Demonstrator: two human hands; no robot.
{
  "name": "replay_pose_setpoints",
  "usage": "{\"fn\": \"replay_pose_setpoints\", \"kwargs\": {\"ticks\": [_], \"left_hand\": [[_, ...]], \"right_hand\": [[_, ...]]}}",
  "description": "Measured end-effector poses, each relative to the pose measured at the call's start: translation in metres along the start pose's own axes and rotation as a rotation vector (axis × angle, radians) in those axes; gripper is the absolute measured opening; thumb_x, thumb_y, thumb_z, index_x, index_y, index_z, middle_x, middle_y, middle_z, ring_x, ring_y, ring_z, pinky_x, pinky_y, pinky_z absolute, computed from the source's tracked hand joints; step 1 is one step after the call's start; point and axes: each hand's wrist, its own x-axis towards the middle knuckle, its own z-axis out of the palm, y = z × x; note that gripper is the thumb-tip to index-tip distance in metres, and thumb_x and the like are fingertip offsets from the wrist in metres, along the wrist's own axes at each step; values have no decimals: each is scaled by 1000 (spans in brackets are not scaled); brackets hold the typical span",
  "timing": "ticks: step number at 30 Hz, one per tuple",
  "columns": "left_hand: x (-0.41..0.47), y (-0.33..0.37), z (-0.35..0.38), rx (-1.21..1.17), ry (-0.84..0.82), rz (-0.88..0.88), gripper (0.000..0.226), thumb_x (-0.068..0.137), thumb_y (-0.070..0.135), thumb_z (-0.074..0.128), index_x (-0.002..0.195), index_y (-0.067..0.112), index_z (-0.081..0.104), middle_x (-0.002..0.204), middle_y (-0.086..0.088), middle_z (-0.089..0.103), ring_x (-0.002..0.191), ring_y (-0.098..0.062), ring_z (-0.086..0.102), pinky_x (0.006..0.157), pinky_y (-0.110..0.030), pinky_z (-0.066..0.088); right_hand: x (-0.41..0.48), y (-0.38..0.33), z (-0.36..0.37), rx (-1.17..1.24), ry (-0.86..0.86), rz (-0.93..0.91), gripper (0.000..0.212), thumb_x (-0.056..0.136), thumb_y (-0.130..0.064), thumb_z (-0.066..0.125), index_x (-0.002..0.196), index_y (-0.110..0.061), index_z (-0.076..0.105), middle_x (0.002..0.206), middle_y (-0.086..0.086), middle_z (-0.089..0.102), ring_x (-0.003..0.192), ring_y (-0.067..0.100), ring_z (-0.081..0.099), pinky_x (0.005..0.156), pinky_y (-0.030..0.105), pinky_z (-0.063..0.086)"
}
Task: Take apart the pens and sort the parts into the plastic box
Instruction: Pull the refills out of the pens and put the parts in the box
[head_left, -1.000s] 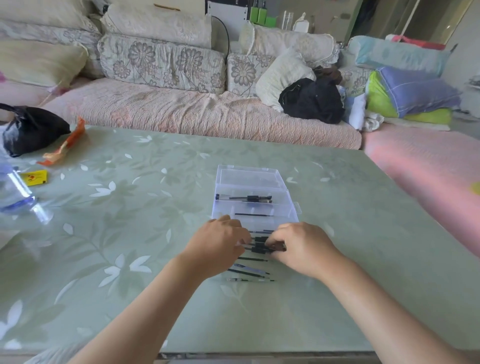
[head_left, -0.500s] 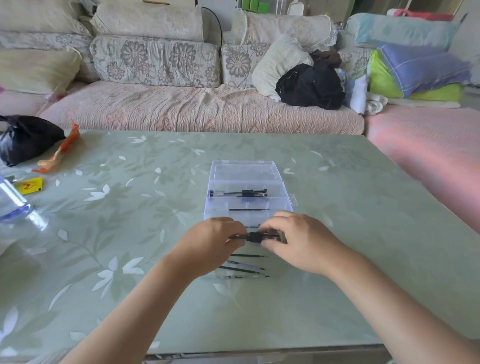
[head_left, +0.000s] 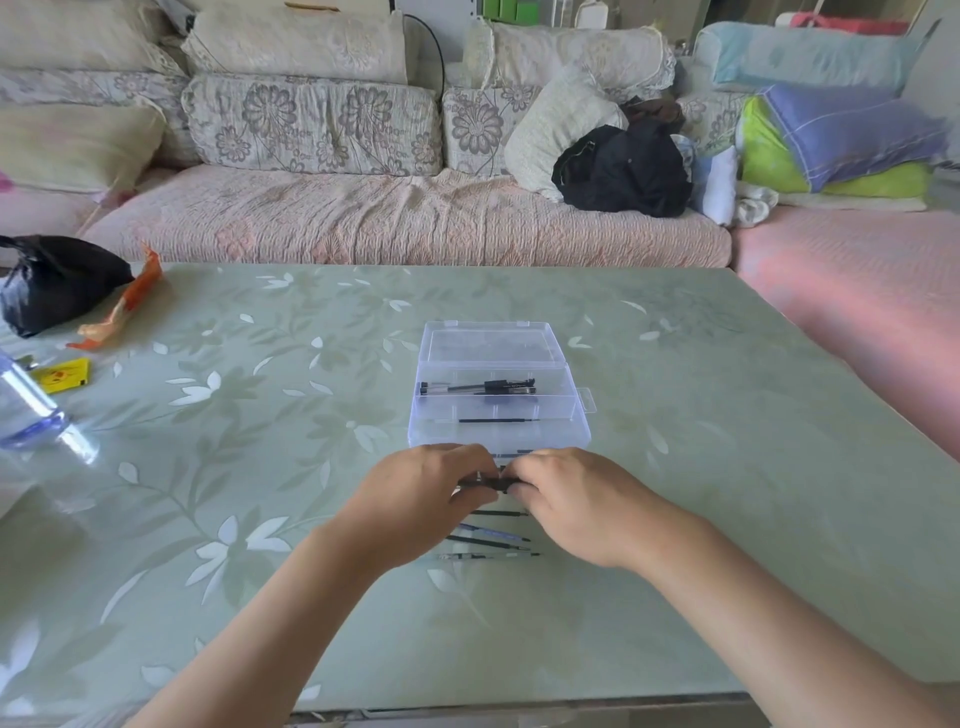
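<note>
A clear plastic box (head_left: 582, 415) lies open on the green table, its lid (head_left: 491, 343) folded back. Its far compartment holds black pen parts (head_left: 478, 387); the middle one holds a thin refill (head_left: 498, 420). Just in front of the box, my left hand (head_left: 421, 506) and my right hand (head_left: 571, 501) both grip one black pen (head_left: 488, 484) held level between them, above the table. Several loose pens and refills (head_left: 493, 538) lie on the table under my hands, partly hidden.
A black bag (head_left: 52, 283), an orange wrapper (head_left: 122, 306), a yellow packet (head_left: 65, 375) and a clear bottle (head_left: 31, 415) sit at the table's left. A sofa with cushions runs behind the table. The table's near edge (head_left: 467, 714) is close to me.
My hands picked one black pen out of the loose pile and lifted it between them. The view dropped slightly, so the box sits higher in frame.
</note>
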Motion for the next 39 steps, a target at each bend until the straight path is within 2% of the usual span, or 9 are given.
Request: {"fn": "replay_pose_setpoints", "kwargs": {"ticks": [4, 10, 15, 18, 23, 29, 33, 37, 39], "left_hand": [[-1, 1, 2, -12, -9, -9, 8, 94, 38, 56, 96, 32, 61, 90, 15, 63, 80, -7, 58, 67, -28, 48], [0, -2, 0, -102, -29, -56, 9, 92, 36, 59, 90, 28, 59, 79, 14, 57, 69, -7, 53, 57, -23, 40], [-1, 0, -2, -124, -48, -67, 7, 92, 34, 59, 87, 29, 59, 77, 14, 56, 68, -4, 52, 54, -17, 32], [-1, 1, -3, -146, -53, -55, 7, 92, 31, 59, 86, 27, 60, 72, 16, 54, 66, -3, 50, 54, -18, 33], [-2, 4, -5, -145, -69, -28, 8, 92, 30, 60, 85, 29, 59, 70, 18, 54, 65, 1, 51, 53, -16, 30], [-2, 12, 2, -133, -79, -21, 9, 91, 33, 64, 83, 29, 61, 65, 19, 52, 63, 2, 50, 51, -15, 34], [-2, 14, 8, -189, -73, -24, 14, 88, 38, 68, 81, 29, 60, 64, 16, 54, 59, -5, 49, 50, -17, 35], [-2, 15, 8, -203, -51, 2, 17, 88, 38, 69, 81, 25, 59, 65, 10, 57, 59, -9, 49, 52, -22, 38], [-4, 15, 6, -215, -38, 7, 16, 88, 34, 69, 80, 24, 60, 63, 9, 55, 60, -10, 49, 51, -18, 35]], "right_hand": [[-1, -6, 1, -7, -7, -8, 22, 102, -33, 35, 90, -23, 51, 87, -3, 57, 81, 23, 52, 69, 35, 42], [0, -9, 1, -56, 49, -21, 23, 102, -32, 36, 97, -20, 55, 76, -5, 50, 73, 24, 47, 63, 32, 31], [-1, -8, 5, -45, 51, -32, 24, 102, -31, 36, 89, -16, 50, 64, -4, 43, 68, 29, 47, 58, 33, 30], [-2, -7, 7, -15, 57, -27, 22, 101, -30, 37, 89, -17, 49, 69, 1, 52, 69, 31, 50, 58, 36, 36], [-7, -8, 5, 10, 70, -16, 23, 101, -32, 37, 101, -19, 57, 73, 1, 57, 73, 30, 54, 67, 39, 47], [-17, -6, 9, -1, 49, -11, 26, 101, -36, 36, 90, -17, 52, 82, -2, 56, 80, 26, 53, 73, 39, 45], [-22, -2, 8, 10, 19, 13, 23, 101, -32, 36, 96, -18, 54, 88, -1, 58, 82, 25, 52, 74, 38, 44], [-23, -2, 4, -42, 66, -8, 25, 101, -32, 36, 99, -17, 55, 80, -2, 55, 75, 25, 48, 66, 35, 37], [-22, -3, 3, -82, 92, -36, 26, 101, -34, 36, 99, -18, 56, 76, -1, 55, 73, 26, 48, 65, 35, 38]]}}
